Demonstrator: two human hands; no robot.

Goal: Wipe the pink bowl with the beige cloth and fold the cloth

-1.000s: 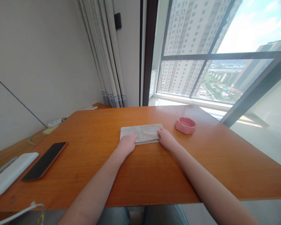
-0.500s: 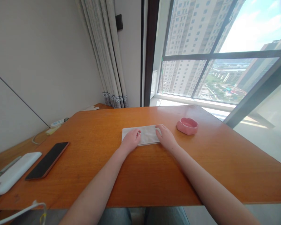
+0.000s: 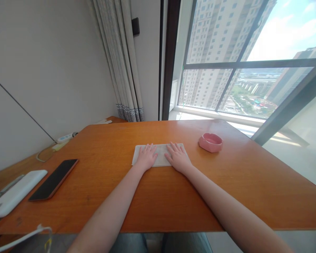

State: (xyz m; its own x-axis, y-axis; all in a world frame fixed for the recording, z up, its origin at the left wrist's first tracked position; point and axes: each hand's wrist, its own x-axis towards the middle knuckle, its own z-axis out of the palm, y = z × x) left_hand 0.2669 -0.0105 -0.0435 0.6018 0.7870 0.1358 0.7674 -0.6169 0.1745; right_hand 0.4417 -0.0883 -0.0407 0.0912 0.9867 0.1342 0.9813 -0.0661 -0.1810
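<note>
From left to right, we see a white case point(image 3: 17, 194), then a phone point(image 3: 54, 179) lying at a slant on the tabletop point(image 3: 107, 144). Well right of it, about midway across, we find the cloth point(image 3: 161, 159) lying flat, apparently folded. Our left hand point(image 3: 146, 157) rests palm down on its left part, fingers spread and pointing far; our right hand point(image 3: 178, 158) lies likewise on its right part. Both are opened out flat and grip nothing. Farther right, apart from our right hand, sits a pink bowl point(image 3: 210, 143).

We judge that uneven pressure or a sideways push from our palms could skid the cloth, skew its layers or raise a crease. A wide sweep to the right could knock the bowl.

The cloth's long axis runs left to right, roughly along the near edge of the tabletop; its short ends face left and right, and we can tell no front from back.
</note>
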